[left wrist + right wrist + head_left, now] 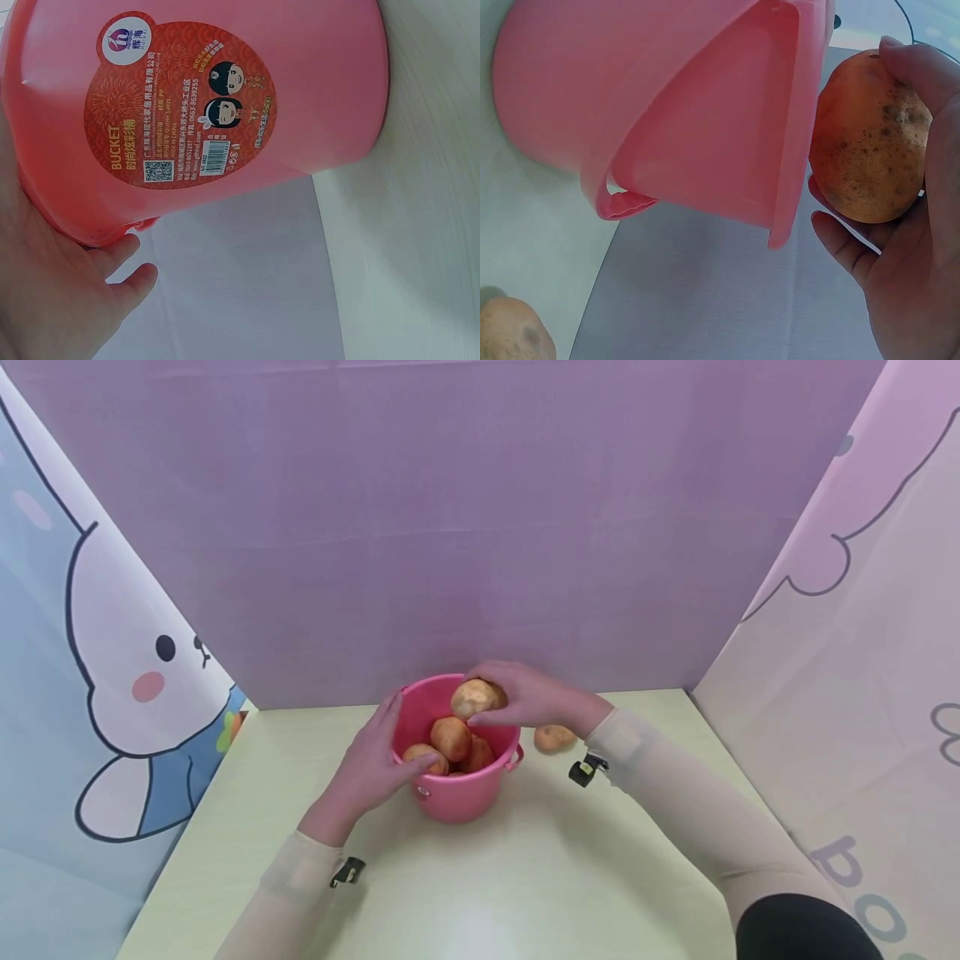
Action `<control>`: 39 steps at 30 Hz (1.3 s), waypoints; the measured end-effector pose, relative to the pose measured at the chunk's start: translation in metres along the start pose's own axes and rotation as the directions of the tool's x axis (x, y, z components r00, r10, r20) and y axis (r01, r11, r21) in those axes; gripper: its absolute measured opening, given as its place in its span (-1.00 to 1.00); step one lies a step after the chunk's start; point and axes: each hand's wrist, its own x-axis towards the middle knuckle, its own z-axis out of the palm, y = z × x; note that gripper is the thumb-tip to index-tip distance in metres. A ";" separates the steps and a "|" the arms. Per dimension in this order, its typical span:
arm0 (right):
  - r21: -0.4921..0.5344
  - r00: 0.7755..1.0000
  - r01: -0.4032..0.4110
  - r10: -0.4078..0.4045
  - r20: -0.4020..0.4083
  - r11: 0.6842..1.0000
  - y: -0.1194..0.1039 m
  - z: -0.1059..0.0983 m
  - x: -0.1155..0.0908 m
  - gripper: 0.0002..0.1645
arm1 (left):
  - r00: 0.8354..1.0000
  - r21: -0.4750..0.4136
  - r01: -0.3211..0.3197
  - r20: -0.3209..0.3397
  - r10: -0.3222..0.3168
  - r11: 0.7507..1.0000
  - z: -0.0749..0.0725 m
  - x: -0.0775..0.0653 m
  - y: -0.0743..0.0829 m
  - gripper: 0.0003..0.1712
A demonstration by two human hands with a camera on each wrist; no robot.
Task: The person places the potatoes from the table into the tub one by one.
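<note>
A pink plastic bucket (457, 799) stands upright on the table, with several potatoes (452, 739) inside. My left hand (371, 768) holds the bucket's left rim, its thumb reaching over the inside while the fingers lie along the outer wall. In the left wrist view a red printed label (180, 105) shows on the bucket's side. Above the opening, near the far right rim, my right hand (532, 696) grips a potato (475, 697) between thumb and fingers. Dark specks mark this potato's skin in the right wrist view.
Another potato (553, 739) lies on the pale table (465, 893), right of the bucket and below my right wrist. The bucket's pink handle (619, 161) hangs down its side. A purple backdrop (480, 527) rises behind, with printed panels (847, 693) at both sides.
</note>
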 end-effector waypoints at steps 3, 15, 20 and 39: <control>0.008 1.000 -0.004 0.004 0.003 1.000 0.001 0.001 0.001 -0.28 | 1.000 0.001 0.005 0.003 -0.005 1.000 0.000 0.000 0.000 0.38; 0.011 1.000 -0.008 0.007 0.022 1.000 0.004 0.005 0.004 -0.27 | 1.000 -0.009 0.015 0.013 -0.014 1.000 0.000 0.000 0.003 0.39; -0.002 1.000 -0.003 0.003 0.022 1.000 0.003 0.004 0.005 -0.24 | 1.000 -0.023 -0.004 0.005 0.004 1.000 0.000 0.001 0.002 0.37; 0.026 1.000 -0.002 0.003 -0.031 1.000 0.007 -0.006 -0.005 -0.34 | 1.000 -0.035 0.007 0.005 -0.007 0.999 0.001 0.000 0.000 0.37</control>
